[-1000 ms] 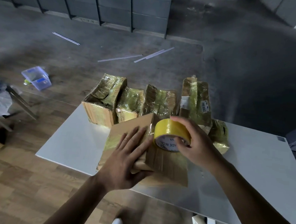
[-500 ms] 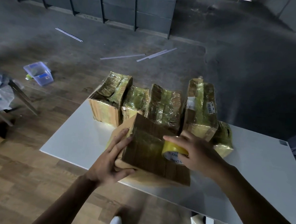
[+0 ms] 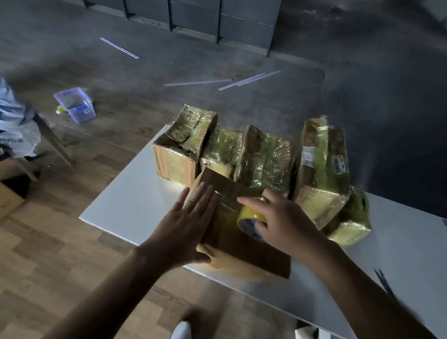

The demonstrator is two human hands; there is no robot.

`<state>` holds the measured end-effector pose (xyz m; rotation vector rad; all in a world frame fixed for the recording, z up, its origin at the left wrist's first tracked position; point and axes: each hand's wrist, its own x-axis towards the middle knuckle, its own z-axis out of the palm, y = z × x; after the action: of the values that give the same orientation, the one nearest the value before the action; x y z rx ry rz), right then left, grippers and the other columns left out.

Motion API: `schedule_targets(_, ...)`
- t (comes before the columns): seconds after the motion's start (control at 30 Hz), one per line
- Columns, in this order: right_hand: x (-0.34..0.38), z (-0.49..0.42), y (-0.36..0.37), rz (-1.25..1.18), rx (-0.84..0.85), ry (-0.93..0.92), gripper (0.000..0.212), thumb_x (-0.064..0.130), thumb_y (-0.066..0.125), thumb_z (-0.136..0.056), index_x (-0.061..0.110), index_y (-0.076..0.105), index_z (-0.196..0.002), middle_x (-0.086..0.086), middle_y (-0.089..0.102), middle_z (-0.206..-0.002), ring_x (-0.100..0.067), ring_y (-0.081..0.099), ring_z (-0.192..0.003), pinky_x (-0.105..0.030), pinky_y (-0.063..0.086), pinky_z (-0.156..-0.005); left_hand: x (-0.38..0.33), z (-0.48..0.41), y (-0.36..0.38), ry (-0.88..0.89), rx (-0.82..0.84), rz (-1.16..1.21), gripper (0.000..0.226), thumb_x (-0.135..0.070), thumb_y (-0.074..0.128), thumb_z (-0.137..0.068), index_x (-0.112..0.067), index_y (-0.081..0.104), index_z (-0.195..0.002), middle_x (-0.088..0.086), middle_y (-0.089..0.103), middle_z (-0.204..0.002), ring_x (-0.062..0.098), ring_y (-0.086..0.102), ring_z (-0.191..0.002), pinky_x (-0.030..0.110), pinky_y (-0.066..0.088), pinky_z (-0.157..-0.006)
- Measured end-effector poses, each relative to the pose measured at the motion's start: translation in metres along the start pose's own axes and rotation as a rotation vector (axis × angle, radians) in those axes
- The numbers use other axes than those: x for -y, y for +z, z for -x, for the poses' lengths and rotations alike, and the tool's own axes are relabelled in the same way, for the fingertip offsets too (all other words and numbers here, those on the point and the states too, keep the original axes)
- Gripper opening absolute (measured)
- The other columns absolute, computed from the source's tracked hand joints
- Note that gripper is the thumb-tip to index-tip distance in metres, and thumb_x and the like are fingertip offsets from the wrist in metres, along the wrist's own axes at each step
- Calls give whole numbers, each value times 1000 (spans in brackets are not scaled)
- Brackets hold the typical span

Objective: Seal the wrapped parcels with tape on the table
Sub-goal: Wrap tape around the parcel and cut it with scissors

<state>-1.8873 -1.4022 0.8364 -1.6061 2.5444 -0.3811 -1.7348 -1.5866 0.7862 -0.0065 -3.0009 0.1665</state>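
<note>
Parcel (image 3: 241,245) position?
> Brown cardboard, on the table (image 3: 127,203) at its near edge. Sits right in front of a row of wrapped parcels (image 3: 267,158), all glossy yellow-green film. Can't tell if it touches them.

Left hand (image 3: 188,219)?
> Flat on the parcel's top, left side. Fingers straight and together, gripping nothing.

Right hand (image 3: 284,224)?
> Curled round the tape (image 3: 251,220), a yellow roll. Roll sits against the parcel's top, just right of the left fingertips. Shiny strip on the cardboard between the two hands.

Anything else?
> Clear tub (image 3: 74,104) and pale strips (image 3: 247,80) on the floor beyond the table.
</note>
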Motion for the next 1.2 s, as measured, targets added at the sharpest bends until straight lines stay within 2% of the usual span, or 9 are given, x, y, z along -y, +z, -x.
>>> schedule_targets(0.17,-2,3,-2,-120,43,46,71,18,56,-90,45,23,-147,7,38,-104,-6,45,-77,-14,34,-58,11,3,15,-49,45,70,144,-77,77,-39,2,25,-147,22,25,-153,37,28,-141,50,32,-108)
schedule_targets(0.33,-2,10,-3,-153,56,67,65,34,67,-85,49,32,-138,7,54,-108,-12,57,-86,-30,52,-70,12,14,44,-28,133,179,147,-78,75,-47,-2,6,-152,19,21,-156,32,28,-142,44,39,-107)
schedule_targets(0.47,-7,22,-7,7,103,32,59,28,70,-82,37,43,-133,5,57,-114,-17,61,-91,-26,50,-69,10,15,57,-37,140,242,145,-76,75,-51,-8,-3,-153,16,15,-158,30,22,-143,47,28,-110)
schedule_targets(0.6,-11,26,-13,46,163,49,58,30,70,-84,42,37,-130,6,57,-117,-13,61,-87,-19,46,-62,10,10,53,-56,133,240,138,-71,77,-52,-6,7,-152,15,17,-157,29,21,-142,46,19,-109)
schedule_targets(0.73,-20,36,-19,106,200,54,55,34,69,-82,43,37,-126,9,56,-116,-12,59,-87,-15,39,-57,7,9,58,-32,124,285,131,-68,74,-61,-16,-3,-152,10,4,-159,26,8,-145,43,10,-113)
schedule_targets(0.83,-24,41,-20,148,225,40,53,35,67,-82,44,37,-125,11,54,-114,-9,52,-80,-13,33,-55,5,4,58,-15,134,284,130,-69,74,-61,-13,1,-152,10,7,-159,27,10,-146,43,13,-113)
schedule_targets(0.93,-33,44,-23,169,201,28,52,38,66,-82,45,38,-125,14,56,-114,-12,60,-84,-19,43,-60,4,2,58,-10,154,264,131,-71,73,-58,-8,8,-152,13,14,-158,29,17,-144,45,19,-111)
schedule_targets(1.1,-49,56,-13,-361,51,182,54,26,74,-82,58,43,-113,30,53,-111,1,57,-100,-14,49,-66,4,-4,57,-2,133,237,133,-75,70,-58,-6,7,-152,14,13,-157,31,19,-144,46,24,-110)
schedule_targets(1.2,-52,65,-13,-275,51,157,50,33,76,-79,54,48,-114,25,55,-112,-2,57,-97,-22,51,-75,3,-3,58,-4,142,250,133,-74,71,-58,-8,5,-153,13,12,-158,31,18,-145,50,28,-110)
